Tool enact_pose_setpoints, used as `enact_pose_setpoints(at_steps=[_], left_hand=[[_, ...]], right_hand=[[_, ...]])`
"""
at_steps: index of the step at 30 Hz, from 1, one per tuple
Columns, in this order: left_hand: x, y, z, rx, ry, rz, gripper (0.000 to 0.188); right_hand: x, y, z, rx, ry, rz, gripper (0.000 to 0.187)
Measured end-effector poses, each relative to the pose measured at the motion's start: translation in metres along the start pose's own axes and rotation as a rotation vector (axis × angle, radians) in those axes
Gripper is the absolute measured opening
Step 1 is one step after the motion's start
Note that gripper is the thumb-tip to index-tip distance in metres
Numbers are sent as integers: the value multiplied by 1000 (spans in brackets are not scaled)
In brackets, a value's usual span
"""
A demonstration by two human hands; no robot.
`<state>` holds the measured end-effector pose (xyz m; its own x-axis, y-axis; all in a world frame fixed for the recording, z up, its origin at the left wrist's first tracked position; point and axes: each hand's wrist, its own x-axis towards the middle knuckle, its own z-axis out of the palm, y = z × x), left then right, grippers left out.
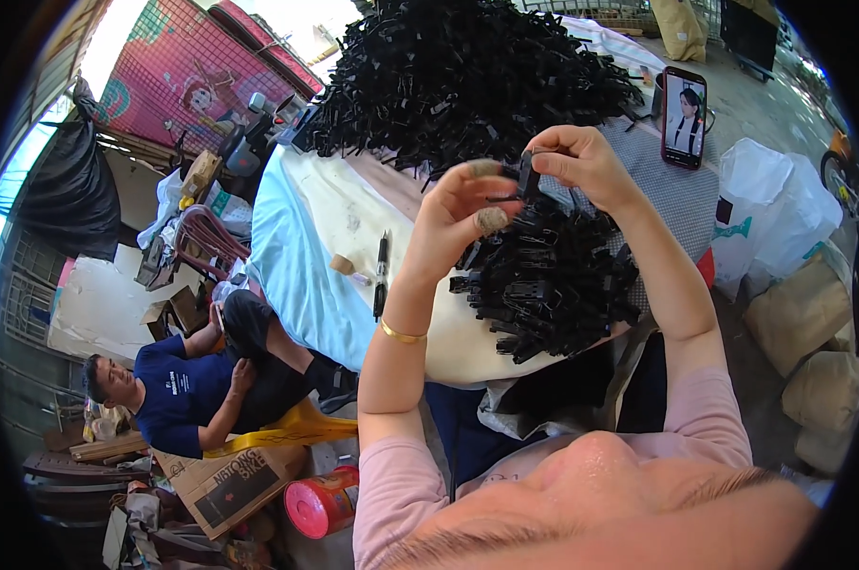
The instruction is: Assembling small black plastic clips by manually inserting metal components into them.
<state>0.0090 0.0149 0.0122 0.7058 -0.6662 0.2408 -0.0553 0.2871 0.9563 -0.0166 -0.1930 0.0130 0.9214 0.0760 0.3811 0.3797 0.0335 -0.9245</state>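
Gold bracelet [404, 334]: circles the bare left forearm [397, 370], toward the wrist.
Left hand [460, 211]: beyond the bracelet, slightly blurred, fingers curved, thumb stretched toward the right hand [586, 163].
Tan wraps [491, 220]: on the left thumb and one finger, beyond the bracelet.
Right hand: farther than the bracelet and to its right, thumb and forefinger pinched, other fingers curled.
Right forearm [674, 271]: bare, right of the bracelet, slanting inward.

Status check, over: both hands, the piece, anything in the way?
Right hand pinching a black piece. Left hand curled close beside it, contact unclear. Smaller black pile nearest the hands; no obstruction seen between them and the piece.
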Motion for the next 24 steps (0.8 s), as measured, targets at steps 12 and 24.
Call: enact_pose_setpoints(at_steps=[12,24], left_hand=[[2,-19,8,59,63,-14,11],[1,-24,16,327,387,194,23]], right_hand=[[-1,9,11,-39,-250,-68,17],[-7,7,28,-348,-72,-170,11]])
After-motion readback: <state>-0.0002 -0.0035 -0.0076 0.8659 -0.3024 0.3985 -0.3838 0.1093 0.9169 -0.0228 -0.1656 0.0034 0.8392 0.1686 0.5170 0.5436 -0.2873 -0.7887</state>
